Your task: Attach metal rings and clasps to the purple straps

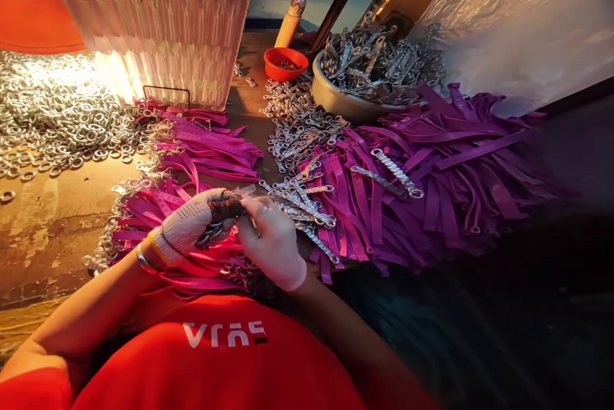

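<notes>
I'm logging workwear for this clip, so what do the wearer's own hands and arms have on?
The left hand wears an off-white knitted glove with small dots, a thin dark band and a yellow-orange hem; a silver bangle circles that wrist. The right hand wears a pale, plainer-looking glove. A red sleeve covers the left upper arm.

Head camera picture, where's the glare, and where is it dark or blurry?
Head view: glare nearly whites out metal rings beside the ribbed sheet; plastic film shows softer sheen; lower right sinks into shadow; the right pile of purple straps blurs toward its outer end.
</notes>
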Demonstrator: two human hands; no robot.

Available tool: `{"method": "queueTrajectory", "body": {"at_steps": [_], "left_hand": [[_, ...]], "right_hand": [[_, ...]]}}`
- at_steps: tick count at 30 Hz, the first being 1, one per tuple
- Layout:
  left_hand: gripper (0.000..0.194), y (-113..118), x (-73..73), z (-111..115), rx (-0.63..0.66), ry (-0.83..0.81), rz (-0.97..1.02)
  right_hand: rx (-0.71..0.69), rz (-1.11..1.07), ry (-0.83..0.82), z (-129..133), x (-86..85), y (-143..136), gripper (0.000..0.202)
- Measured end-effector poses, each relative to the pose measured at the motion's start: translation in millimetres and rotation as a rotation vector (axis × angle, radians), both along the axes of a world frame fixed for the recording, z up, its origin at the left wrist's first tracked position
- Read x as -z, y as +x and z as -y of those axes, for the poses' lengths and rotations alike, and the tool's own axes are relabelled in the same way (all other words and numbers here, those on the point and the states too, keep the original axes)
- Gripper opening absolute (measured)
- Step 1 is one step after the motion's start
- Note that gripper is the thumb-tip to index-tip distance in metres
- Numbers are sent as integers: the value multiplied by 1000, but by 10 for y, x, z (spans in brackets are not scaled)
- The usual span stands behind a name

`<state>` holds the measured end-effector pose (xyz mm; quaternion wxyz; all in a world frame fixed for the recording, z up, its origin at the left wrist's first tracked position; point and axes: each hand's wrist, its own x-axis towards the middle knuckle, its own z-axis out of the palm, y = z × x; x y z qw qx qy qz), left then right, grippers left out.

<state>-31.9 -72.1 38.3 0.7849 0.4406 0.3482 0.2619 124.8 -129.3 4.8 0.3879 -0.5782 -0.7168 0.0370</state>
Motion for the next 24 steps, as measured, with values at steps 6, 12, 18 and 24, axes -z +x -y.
{"method": "queueTrajectory", "body": {"at_steps": [6, 12, 18, 24], "left_hand": [[21, 152, -48, -231, 101, 328, -301], [27, 299, 68, -375, 64, 290, -299], [29, 394, 131, -405, -67, 36, -218], [12, 425, 221, -537, -76, -313, 2]], "right_hand": [[-77, -277, -133, -161, 38, 285, 26], [-40, -182, -190, -263, -13, 368, 33], [40, 263, -365, -381, -40, 339, 25], [1, 28, -490, -482, 8, 502, 27]]}}
